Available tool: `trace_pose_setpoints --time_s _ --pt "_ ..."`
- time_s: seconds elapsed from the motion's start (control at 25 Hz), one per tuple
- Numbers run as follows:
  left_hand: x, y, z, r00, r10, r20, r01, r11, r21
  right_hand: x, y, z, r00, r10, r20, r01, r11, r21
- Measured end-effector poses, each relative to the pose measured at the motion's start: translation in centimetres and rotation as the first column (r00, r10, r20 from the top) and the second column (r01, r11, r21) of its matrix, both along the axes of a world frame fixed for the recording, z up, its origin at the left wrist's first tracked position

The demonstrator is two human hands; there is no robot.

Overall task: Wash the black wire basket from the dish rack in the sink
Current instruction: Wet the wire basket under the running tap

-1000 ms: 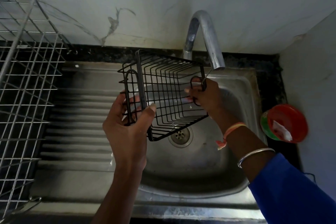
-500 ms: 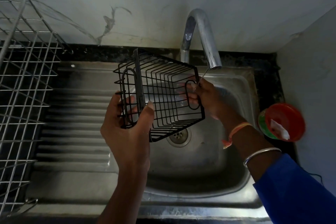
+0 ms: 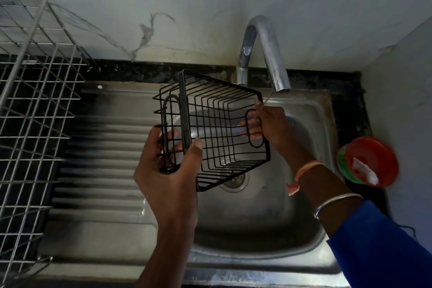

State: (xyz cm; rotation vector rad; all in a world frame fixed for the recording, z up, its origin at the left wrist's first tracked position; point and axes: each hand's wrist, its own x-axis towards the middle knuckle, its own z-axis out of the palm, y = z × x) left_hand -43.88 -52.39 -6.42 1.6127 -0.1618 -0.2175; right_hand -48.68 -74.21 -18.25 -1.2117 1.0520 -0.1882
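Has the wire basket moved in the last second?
Yes, slightly: the basket has sunk, its lower edge now crossing more of the sink drain.

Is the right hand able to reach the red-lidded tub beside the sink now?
Likely yes, once freed: the right hand grips the black wire basket, but nothing stands between it and the red-lidded tub.

Black wire basket [image 3: 217, 133] tilted on its side above the steel sink [image 3: 257, 229]; loop handles at both ends.
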Motion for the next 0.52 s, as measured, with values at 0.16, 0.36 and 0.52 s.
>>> trace_pose_setpoints --time_s 0.16,0.36,0.52 --pt "0.8 0.0 -0.9 0.999 0.032 -0.004 -0.032 0.999 0.0 -2.6 -0.2 -1.2 0.942 0.103 0.319 -0.157 0.976 0.148" --pt "0.0 0.3 -1.5 0.999 -0.034 -0.024 0.034 0.999 0.008 -2.1 0.5 -0.4 0.985 -0.086 0.152 0.087 0.996 0.001" --pt "-0.6 0.2 -2.0 0.998 -0.061 -0.033 0.06 0.997 -0.051 0.1 -1.2 -0.5 0.984 -0.172 -0.044 0.162 0.97 -0.182"
